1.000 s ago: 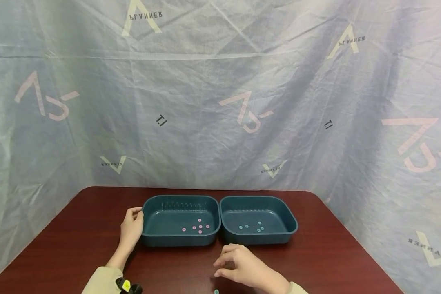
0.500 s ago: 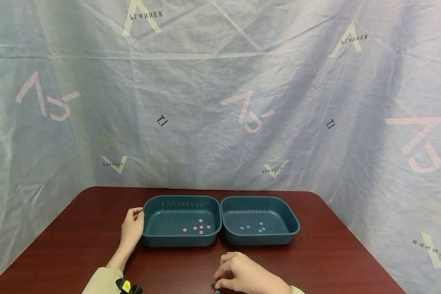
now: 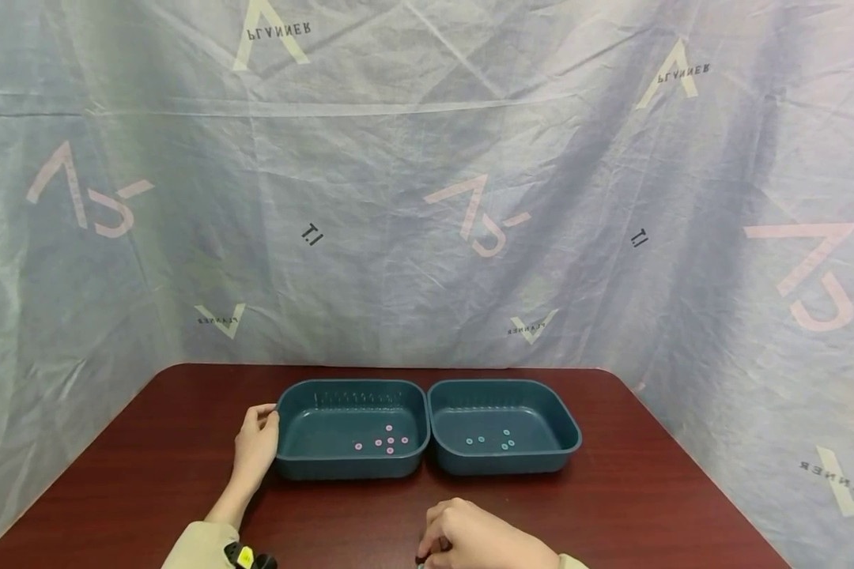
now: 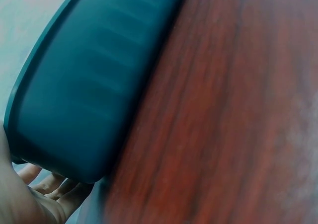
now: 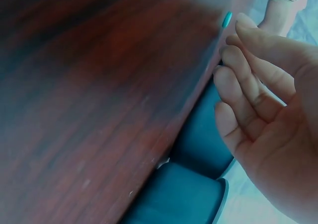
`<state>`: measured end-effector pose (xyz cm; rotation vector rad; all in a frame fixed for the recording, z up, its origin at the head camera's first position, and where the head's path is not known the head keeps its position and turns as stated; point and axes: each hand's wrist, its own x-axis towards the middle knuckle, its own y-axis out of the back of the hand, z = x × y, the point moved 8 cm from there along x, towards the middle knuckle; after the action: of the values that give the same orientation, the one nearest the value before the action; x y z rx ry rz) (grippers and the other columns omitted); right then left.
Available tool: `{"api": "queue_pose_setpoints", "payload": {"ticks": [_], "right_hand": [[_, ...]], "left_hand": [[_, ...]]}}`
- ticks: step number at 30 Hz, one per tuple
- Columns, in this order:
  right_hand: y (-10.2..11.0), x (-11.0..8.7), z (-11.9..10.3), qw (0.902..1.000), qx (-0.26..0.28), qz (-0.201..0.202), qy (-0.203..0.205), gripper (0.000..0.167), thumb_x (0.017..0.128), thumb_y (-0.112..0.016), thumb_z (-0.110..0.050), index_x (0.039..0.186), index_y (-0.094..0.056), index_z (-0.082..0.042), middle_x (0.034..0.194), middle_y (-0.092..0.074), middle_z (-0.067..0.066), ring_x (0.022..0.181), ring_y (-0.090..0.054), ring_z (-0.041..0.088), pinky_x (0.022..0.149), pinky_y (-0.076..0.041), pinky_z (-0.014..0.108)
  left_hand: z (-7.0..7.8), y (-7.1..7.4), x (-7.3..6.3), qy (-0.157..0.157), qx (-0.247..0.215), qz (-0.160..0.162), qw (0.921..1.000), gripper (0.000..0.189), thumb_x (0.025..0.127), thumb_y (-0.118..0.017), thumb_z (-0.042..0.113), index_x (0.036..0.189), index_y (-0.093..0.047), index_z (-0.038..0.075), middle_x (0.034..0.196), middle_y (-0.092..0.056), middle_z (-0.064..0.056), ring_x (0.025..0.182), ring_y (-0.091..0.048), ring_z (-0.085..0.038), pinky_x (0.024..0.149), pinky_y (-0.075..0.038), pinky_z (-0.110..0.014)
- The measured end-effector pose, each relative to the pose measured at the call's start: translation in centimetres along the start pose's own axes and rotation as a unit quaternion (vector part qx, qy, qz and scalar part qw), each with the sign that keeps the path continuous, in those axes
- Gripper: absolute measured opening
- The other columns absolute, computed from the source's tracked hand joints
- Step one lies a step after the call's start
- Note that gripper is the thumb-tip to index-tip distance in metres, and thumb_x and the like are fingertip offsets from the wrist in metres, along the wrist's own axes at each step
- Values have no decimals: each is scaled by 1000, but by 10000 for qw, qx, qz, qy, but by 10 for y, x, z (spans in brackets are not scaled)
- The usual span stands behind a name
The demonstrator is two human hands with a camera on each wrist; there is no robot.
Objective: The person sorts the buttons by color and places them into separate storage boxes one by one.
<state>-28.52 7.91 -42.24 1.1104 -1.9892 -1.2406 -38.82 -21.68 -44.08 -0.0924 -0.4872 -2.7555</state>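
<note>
My left hand (image 3: 256,444) holds the left end of a dark teal plastic tray (image 3: 349,468). In the left wrist view its fingers (image 4: 51,183) lie behind the tray's corner, and the hand meets the rim. Several pink buttons (image 3: 390,440) lie in that tray. Low in the head view, my right hand (image 3: 473,537) is over the table with thumb and fingers bent toward each other. A small teal button (image 5: 227,19) shows just beyond the right thumb tip in the right wrist view, with a narrow gap between them. The head view barely shows this button at the bottom edge.
A second teal tray (image 3: 501,464) stands against the first on its right side, with several teal buttons (image 3: 507,433) in it. Both trays are on a dark red wooden table (image 3: 633,490). A grey printed cloth (image 3: 370,197) hangs behind the table.
My right hand has moved down toward the near table edge, its thumb and fingertips closing in around the small teal button. The left hand stays at the tray's end.
</note>
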Motion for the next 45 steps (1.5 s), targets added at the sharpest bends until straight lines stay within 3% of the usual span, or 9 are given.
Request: {"api": "queue_pose_setpoints", "payload": {"ticks": [16, 30, 45], "right_hand": [[-4, 4, -8, 9981, -204, 90, 581, 12, 83, -69, -9, 89, -74, -18, 81, -62, -15, 72, -51, -13, 63, -41, 4], [-3, 5, -6, 9982, -486, 89, 327, 16, 86, -63, -9, 80, -68, -23, 74, -54, -18, 70, -46, -9, 64, -39, 7], [0, 8, -12, 9977, -583, 95, 335, 14, 90, -60, -15, 82, -69, -24, 78, -54, -22, 75, -44, -11, 69, -38, 7]], "left_hand": [[1, -1, -1, -3, -19, -75, 10000, 47, 101, -27, 28, 137, -33, -3, 136, -39, -28, 126, -37, -43, 97, -33, -56], [1, -2, -2, 11, -2, -88, 10000, 49, 102, -25, 30, 137, -33, -3, 137, -39, -28, 125, -37, -44, 96, -34, -56], [0, -1, 0, 1, -61, 1, 10000, 47, 102, -26, 30, 136, -33, -1, 135, -40, -27, 124, -39, -42, 95, -34, -55]]}}
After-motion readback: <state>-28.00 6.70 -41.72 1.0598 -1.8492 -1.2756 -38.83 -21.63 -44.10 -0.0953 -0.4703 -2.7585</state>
